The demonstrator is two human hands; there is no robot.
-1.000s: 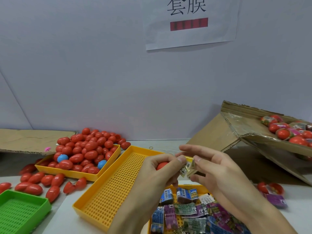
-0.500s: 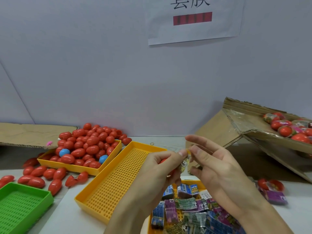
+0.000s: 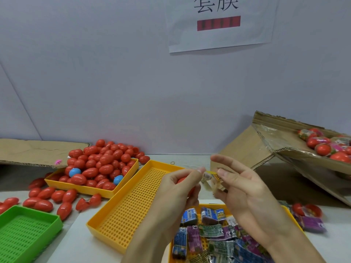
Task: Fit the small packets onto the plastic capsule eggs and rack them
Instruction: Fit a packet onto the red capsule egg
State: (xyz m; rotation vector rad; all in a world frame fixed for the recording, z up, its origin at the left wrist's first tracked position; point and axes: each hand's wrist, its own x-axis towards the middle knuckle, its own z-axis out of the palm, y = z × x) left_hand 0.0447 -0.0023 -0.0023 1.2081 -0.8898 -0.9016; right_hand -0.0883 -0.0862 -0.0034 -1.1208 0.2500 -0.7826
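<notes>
Capsule eggs (image 3: 103, 164): glossy smooth plastic, red, 2 blue. Egg (image 3: 182, 180) gripped in left hand (image 3: 178, 188): same shiny red plastic. Small packet (image 3: 218, 180) pinched by right hand (image 3: 245, 194): thin crinkled film, partly clear, glossy. Packets (image 3: 212, 230) in tray: printed foil-like film, shiny, wrinkled. Perforated tray (image 3: 133, 198): matt yellow plastic. Green tray (image 3: 26, 230): matt plastic, perforated. Cardboard box (image 3: 269, 147): rough brown corrugated card, glossy tape strip. Paper sign (image 3: 220, 23): matt white sheet. Wall (image 3: 114, 73): smooth, matt.

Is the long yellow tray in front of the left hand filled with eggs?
No, the long yellow tray shows only its bare perforated floor, while the red eggs are heaped in the other yellow tray behind it.
</notes>
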